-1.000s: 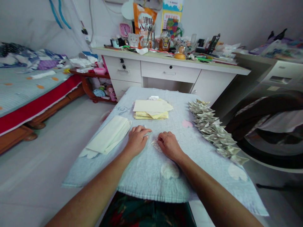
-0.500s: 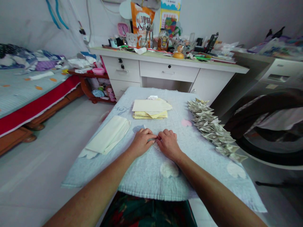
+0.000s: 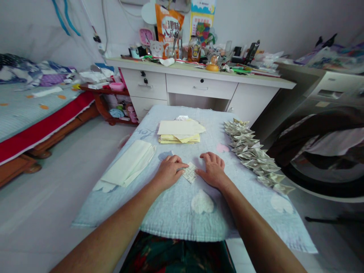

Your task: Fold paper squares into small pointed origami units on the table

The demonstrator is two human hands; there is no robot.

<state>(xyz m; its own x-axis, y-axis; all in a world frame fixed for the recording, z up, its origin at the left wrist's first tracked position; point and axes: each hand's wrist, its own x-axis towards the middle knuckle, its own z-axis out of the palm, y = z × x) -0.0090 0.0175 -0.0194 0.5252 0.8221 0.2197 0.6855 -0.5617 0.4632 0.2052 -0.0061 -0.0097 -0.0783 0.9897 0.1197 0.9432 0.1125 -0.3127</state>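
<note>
A small printed paper piece (image 3: pixel 190 173) lies on the cloth-covered table (image 3: pixel 176 212) between my hands, its corners pointing out like a diamond. My left hand (image 3: pixel 171 171) pinches its left corner between thumb and forefinger. On the other side, my right hand (image 3: pixel 212 169) rests with fingers apart, the thumb tip at the paper's right corner. Beyond my hands sits a stack of yellowish paper (image 3: pixel 180 133). Folded pale sheets (image 3: pixel 129 163) lie to the left. Several pointed folded paper pieces (image 3: pixel 251 153) form a long row on the right.
A white desk (image 3: pixel 199 85) crowded with jars, a bag and a clock stands behind the table. To the left is a bed (image 3: pixel 42 113) beside a low red shelf (image 3: pixel 110 91). A washing machine (image 3: pixel 332 98) is at the right.
My right hand has moved right, off most of the small paper, and its fingers have spread. More of the paper shows now. My left hand stays at the left corner.
</note>
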